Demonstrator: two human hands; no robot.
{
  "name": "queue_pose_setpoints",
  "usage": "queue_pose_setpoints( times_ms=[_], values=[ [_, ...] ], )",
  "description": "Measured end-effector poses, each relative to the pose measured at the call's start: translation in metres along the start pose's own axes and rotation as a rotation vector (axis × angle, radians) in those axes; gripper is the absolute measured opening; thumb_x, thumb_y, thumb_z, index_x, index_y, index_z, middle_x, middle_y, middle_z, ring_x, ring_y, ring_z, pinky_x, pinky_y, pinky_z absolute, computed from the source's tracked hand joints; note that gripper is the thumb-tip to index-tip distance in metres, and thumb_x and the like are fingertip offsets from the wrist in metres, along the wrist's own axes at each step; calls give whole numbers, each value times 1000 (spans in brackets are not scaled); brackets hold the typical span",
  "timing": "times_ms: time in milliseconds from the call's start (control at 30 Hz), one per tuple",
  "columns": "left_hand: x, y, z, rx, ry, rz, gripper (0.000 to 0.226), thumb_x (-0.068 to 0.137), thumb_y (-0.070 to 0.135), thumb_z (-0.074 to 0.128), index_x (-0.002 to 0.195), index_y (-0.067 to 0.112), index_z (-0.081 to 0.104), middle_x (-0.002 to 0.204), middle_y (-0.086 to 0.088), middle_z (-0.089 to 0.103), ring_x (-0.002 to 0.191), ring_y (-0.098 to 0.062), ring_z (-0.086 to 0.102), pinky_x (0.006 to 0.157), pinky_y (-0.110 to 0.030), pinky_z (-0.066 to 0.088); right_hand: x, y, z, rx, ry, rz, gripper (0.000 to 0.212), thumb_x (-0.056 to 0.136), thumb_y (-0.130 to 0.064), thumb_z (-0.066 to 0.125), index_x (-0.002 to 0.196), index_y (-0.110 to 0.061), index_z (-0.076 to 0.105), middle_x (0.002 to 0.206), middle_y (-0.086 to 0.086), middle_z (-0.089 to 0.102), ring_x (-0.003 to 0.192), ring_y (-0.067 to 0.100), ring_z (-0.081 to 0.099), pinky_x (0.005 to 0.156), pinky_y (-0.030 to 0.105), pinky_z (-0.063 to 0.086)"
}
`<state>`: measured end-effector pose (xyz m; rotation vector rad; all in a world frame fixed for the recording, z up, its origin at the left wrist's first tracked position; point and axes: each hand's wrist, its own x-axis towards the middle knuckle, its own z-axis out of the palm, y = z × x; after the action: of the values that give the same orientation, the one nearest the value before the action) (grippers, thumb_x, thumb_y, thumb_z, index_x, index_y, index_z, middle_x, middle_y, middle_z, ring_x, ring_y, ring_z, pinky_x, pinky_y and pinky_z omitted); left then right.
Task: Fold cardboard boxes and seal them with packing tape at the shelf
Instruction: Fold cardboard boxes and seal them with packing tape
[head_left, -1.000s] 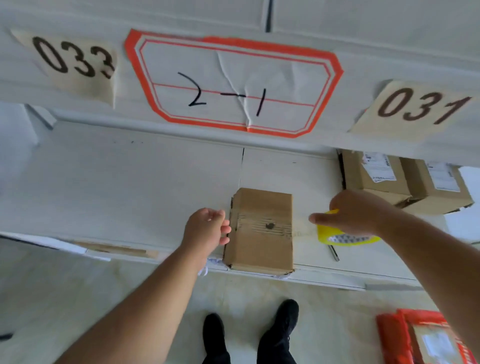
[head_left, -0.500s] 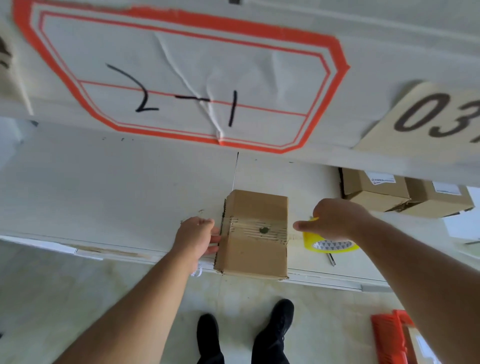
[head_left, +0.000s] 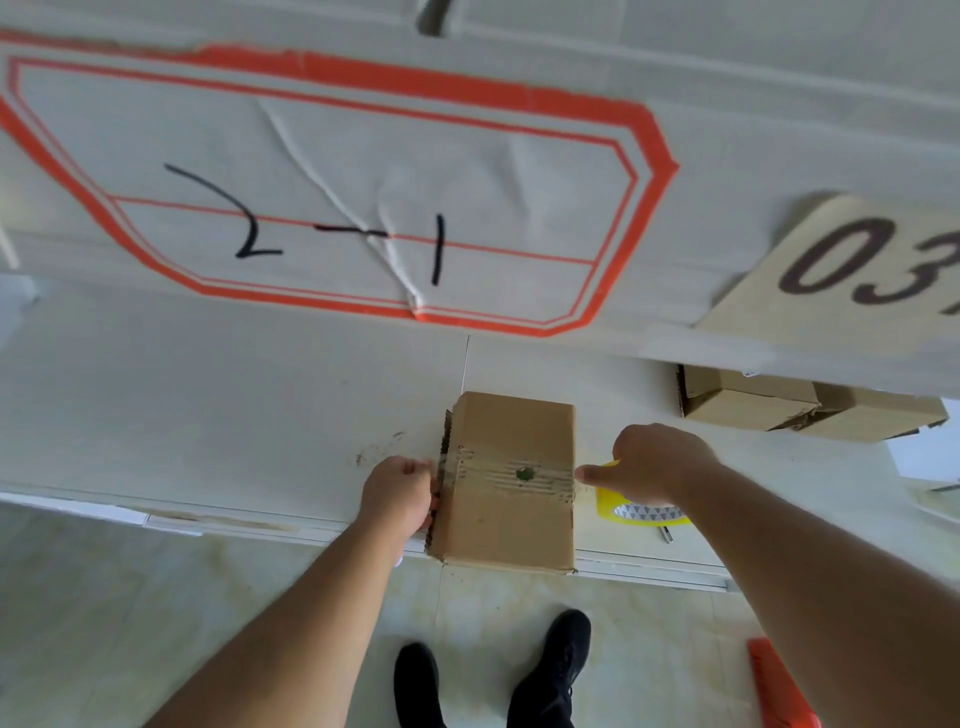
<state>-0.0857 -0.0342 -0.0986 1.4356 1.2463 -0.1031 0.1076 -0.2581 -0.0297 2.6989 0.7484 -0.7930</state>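
Head view showed the small brown cardboard box (head_left: 511, 480) between both hands: left hand (head_left: 399, 493) pressed its taped side, right hand (head_left: 657, 462) gripped the yellow tape roll (head_left: 641, 512).

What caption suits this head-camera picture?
Left hand presses tape against a cardboard box on the shelf while the right hand holds the tape roll.

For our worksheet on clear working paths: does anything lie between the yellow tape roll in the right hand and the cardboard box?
Nothing visible does. The right hand holds the tape roll beside the cardboard box, with only tape stretched across; the left hand is on the far side.
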Motion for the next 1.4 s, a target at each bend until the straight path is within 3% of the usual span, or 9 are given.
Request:
queue_pose_setpoints(
  times_ms=[400, 533, 633, 700, 833, 1100, 1200, 1333, 1400],
  values=[
    [-5, -7, 20, 504, 234, 310, 17, 93, 31, 72, 102, 24, 59, 106, 2, 53, 96, -21, 57, 72, -33, 45, 3, -2, 6, 16, -45, 21, 61, 84, -85, 47, 80, -25, 55, 86, -11, 60, 89, 17, 60, 73, 33, 44],
    [-24, -14, 19, 300, 25, 449, 35, 102, 10, 52, 92, 37, 72, 105, 10, 67, 98, -7, 63, 73, -15, 45, 2, 1, 7, 13, -49, 21, 61, 83, -86, 47, 81, -25, 55, 86, -11, 60, 87, 17, 60, 73, 33, 44],
    [-43, -23, 20, 208, -179, 438, 24, 109, 42, 42, 120, 50, 62, 125, 26, 63, 117, 14, 53, 93, -6, 38, 3, 3, 10, 27, -38, 19, 61, 83, -85, 47, 87, -25, 60, 90, -11, 62, 90, 16, 61, 73, 34, 45],
    [-46, -31, 23, 251, -249, 420, 55, 100, 64, 41, 152, 44, 41, 149, 20, 49, 137, 4, 43, 113, -23, 34, 3, 3, 11, 33, -27, 16, 63, 83, -86, 45, 101, -28, 63, 95, -12, 61, 95, 17, 60, 77, 34, 45],
    [-50, -24, 29, 156, -323, 262, 70, 108, 40, 47, 165, 36, 7, 162, 11, 28, 154, -11, 22, 118, -25, 17, 4, 2, 14, 27, -24, 16, 70, 83, -87, 44, 115, -28, 65, 99, -11, 60, 97, 17, 60, 79, 35, 46],
    [-43, -31, 25, 188, -165, 352, 61, 102, 43, 60, 156, 24, 38, 158, 4, 44, 137, -7, 45, 107, -20, 32, 5, 5, 18, 14, -42, 14, 64, 81, -87, 43, 100, -30, 63, 90, -15, 59, 92, 14, 61, 75, 34, 46],
    [-40, -24, 27, 137, -219, 330, 69, 103, 29, 59, 162, 28, 23, 159, 11, 38, 132, 10, 40, 108, -14, 31, 6, 5, 19, 14, -44, 15, 64, 80, -89, 42, 95, -30, 61, 89, -15, 60, 90, 13, 61, 75, 35, 47],
    [-40, -14, 32, 121, -290, 254, 64, 108, 19, 48, 164, 29, 18, 104, 32, 43, 68, 36, 42, 64, 8, 33, 4, 5, 16, 9, -60, 25, 63, 82, -88, 44, 94, -28, 61, 89, -13, 62, 88, 13, 61, 76, 34, 48],
    [-40, -15, 34, 85, -271, 265, 63, 107, 21, 49, 163, 31, 22, 121, 29, 52, 89, 34, 42, 79, 5, 32, 3, 5, 15, 15, -63, 28, 63, 82, -88, 45, 91, -27, 61, 89, -12, 62, 87, 13, 61, 76, 34, 48]
  ],
)
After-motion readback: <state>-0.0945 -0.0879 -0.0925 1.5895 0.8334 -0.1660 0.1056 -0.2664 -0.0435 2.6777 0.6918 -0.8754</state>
